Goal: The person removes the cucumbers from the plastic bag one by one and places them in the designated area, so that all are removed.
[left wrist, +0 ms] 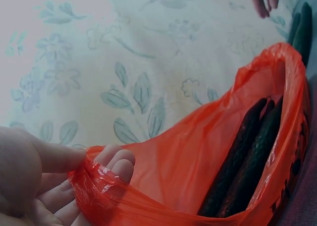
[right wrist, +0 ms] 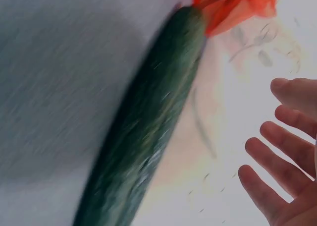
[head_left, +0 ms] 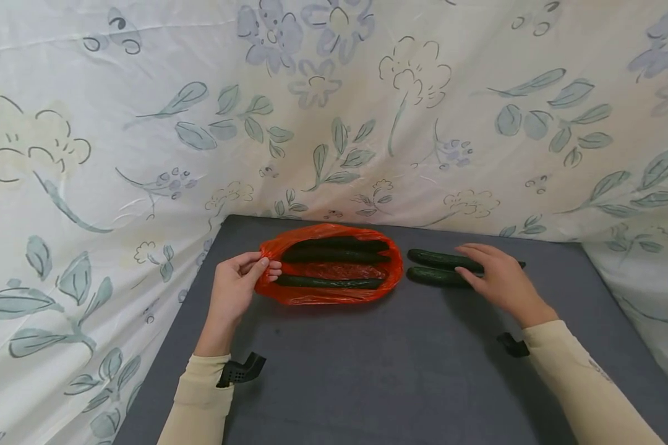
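My left hand (head_left: 232, 287) pinches the left edge of a thin red plastic bag (head_left: 392, 281), thumb against fingers, holding its mouth wide. Inside lie several dark green cucumbers (head_left: 334, 255), lengthwise; the left wrist view shows some of them through the opening (left wrist: 242, 161). To the right of the bag, two more cucumbers (head_left: 431, 276) lie side by side on the table. Over their right part hovers my right hand (head_left: 498, 278), hiding some of them in the head view. Its fingers (right wrist: 272, 161) are spread apart beside one cucumber (right wrist: 143, 117) in the right wrist view, with nothing in them.
A dark grey table (head_left: 356, 364) carries everything. Behind it and along both sides hangs a pale cloth (head_left: 334, 142) with flowers and leaves, meeting the table's back edge just behind the bag. Each wrist wears a small black camera mount (head_left: 242, 371).
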The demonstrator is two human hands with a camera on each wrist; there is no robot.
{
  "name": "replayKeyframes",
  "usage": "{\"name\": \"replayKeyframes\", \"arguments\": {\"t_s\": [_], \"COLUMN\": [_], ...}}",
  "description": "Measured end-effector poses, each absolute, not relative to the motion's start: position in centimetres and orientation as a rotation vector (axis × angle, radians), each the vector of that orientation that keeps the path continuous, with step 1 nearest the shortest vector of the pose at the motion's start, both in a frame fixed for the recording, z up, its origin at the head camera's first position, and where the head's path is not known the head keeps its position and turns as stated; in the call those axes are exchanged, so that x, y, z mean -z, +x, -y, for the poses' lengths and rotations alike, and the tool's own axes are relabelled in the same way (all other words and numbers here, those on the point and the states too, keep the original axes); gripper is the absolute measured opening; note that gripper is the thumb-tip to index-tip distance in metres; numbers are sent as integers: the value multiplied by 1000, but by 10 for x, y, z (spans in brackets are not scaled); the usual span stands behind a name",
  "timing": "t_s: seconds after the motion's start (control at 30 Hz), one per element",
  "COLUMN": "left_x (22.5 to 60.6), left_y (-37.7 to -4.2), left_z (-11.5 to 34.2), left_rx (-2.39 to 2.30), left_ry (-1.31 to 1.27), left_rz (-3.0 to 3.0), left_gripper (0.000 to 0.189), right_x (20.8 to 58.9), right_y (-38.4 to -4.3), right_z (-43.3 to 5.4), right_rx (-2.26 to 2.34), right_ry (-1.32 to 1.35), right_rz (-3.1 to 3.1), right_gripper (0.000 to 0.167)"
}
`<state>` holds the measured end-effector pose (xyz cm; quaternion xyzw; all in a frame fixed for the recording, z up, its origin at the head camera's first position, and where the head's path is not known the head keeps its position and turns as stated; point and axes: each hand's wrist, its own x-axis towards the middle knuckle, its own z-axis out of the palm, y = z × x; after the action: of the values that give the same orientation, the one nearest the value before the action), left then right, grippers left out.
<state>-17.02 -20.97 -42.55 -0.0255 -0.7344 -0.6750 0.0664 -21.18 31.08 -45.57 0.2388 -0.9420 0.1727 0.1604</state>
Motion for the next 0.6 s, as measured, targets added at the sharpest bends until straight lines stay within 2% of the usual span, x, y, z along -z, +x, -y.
{"name": "replayKeyframes", "arguments": {"t_s": [0.6], "left_x": [427], "left_y": [-171], "left_z": [208], "left_rx": [2042], "left_ry": [-80], "left_rz": [2212], "left_gripper": [28], "right_x": [435], "right_y": [-219], "right_z": [-239], "right_rx": [-619], "right_ry": [829], "right_rz": [2628], "right_gripper": [46]}}
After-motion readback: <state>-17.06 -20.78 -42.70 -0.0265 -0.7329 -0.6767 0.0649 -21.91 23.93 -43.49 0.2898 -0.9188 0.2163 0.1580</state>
